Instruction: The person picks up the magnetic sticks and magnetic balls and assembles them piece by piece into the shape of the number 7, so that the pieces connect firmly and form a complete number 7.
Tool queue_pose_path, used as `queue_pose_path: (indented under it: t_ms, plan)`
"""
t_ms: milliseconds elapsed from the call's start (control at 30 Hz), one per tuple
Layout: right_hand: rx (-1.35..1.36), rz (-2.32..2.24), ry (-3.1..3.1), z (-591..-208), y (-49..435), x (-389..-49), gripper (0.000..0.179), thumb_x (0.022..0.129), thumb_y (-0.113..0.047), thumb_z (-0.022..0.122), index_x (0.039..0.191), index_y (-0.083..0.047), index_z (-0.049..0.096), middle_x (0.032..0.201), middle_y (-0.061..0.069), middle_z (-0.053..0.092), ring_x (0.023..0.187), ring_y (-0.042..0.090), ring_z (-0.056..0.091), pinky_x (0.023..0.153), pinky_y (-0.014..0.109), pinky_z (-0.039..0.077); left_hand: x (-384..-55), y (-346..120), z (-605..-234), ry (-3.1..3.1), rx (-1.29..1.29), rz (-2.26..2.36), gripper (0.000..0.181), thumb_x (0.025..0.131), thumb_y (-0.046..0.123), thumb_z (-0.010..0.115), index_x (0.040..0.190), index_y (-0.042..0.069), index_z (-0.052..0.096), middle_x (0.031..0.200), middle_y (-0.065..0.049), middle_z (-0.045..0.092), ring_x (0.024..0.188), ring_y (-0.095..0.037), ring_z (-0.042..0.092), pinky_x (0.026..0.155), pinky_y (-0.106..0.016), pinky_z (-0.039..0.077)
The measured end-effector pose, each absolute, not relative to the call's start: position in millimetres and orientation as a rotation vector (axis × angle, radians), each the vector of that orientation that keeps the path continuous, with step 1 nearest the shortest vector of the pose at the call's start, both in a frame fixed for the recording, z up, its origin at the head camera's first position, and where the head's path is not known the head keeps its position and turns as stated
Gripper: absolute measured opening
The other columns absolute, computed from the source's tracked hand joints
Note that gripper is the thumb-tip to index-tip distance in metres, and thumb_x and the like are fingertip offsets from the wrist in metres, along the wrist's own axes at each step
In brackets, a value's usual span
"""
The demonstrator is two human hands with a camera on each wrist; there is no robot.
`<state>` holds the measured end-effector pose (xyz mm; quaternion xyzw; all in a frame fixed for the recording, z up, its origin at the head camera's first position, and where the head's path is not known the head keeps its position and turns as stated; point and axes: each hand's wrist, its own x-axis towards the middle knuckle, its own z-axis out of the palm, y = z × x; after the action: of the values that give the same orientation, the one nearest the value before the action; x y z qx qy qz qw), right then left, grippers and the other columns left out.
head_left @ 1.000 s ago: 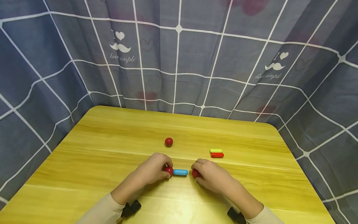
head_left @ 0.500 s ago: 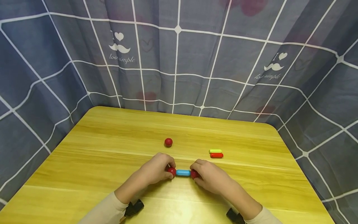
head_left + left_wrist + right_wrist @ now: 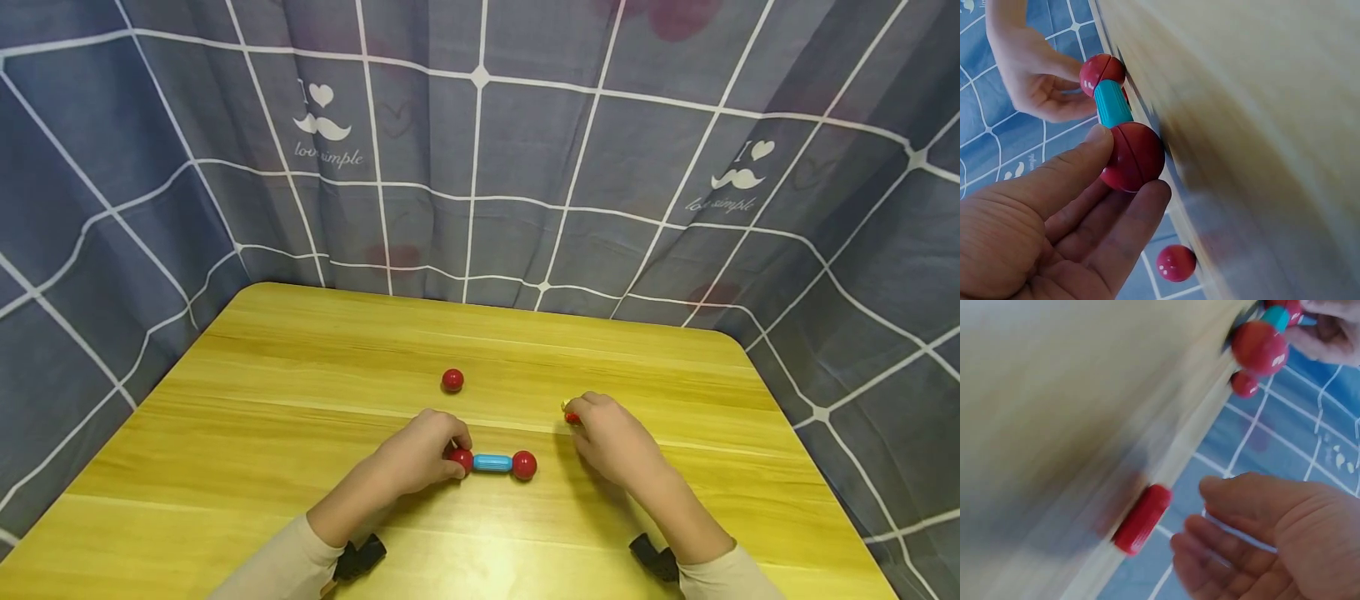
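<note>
My left hand (image 3: 420,454) pinches a red ball (image 3: 1135,156) between thumb and fingertips. That ball sits at one end of a blue ribbed rod (image 3: 492,462), and a second red ball (image 3: 524,465) is at the rod's other end; the three lie in line on the table. Over a small red rod (image 3: 1143,520) and a yellow-green rod (image 3: 566,406) reaches my right hand (image 3: 611,437), which partly covers both in the head view. From the right wrist, its fingers appear loosely bent and apart from the red rod; the yellow-green one is hidden there.
A loose red ball (image 3: 452,380) rests on the wooden table (image 3: 315,358), behind the joined pieces. Grey-blue curtains (image 3: 420,167) with white grid lines hang around the table's back and sides.
The two hands brought the right red ball against the blue rod's end. My right hand then let go of that ball and moved right and away from me to the small rods.
</note>
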<state>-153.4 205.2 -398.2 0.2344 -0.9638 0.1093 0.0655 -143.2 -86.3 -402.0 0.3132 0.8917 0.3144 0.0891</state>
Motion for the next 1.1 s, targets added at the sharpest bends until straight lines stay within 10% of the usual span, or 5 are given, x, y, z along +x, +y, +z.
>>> queue_pose_path:
  t_ms: [333, 667, 1100]
  plan:
    - [0.523, 0.183, -3.015, -405.5, 216.0, -164.2, 0.019, 0.075, 0.002, 0.074, 0.092, -0.003, 0.067, 0.080, 0.004, 0.057, 0.074, 0.021, 0.057, 0.066, 0.037, 0.051, -143.3, -85.3, -402.8, 2.653, 0.920, 0.914, 0.017, 0.075, 0.006, 0.084, 0.086, 0.008, 0.070, 0.077, 0.006, 0.063, 0.068, -0.003, 0.054, 0.065, -0.021, 0.047]
    - [0.427, 0.231, -3.140, -406.5, 208.0, -162.4, 0.031, 0.080, -0.031, 0.080, 0.091, -0.006, 0.066, 0.072, 0.000, 0.048, 0.059, 0.017, 0.046, 0.054, 0.033, 0.040, -144.5, -86.4, -404.2, 2.657, 0.919, 0.907, 0.017, 0.075, 0.006, 0.084, 0.085, 0.009, 0.070, 0.076, 0.007, 0.063, 0.068, -0.004, 0.054, 0.065, -0.022, 0.047]
    - [0.436, 0.294, -3.142, -409.8, 198.6, -159.2, 0.024, 0.081, -0.024, 0.079, 0.072, -0.015, 0.058, 0.063, -0.005, 0.049, 0.059, 0.016, 0.046, 0.053, 0.032, 0.039, -146.7, -86.3, -401.4, 2.691, 0.928, 0.883, 0.017, 0.076, 0.005, 0.083, 0.089, 0.006, 0.071, 0.083, 0.002, 0.065, 0.074, -0.011, 0.058, 0.067, -0.022, 0.049]
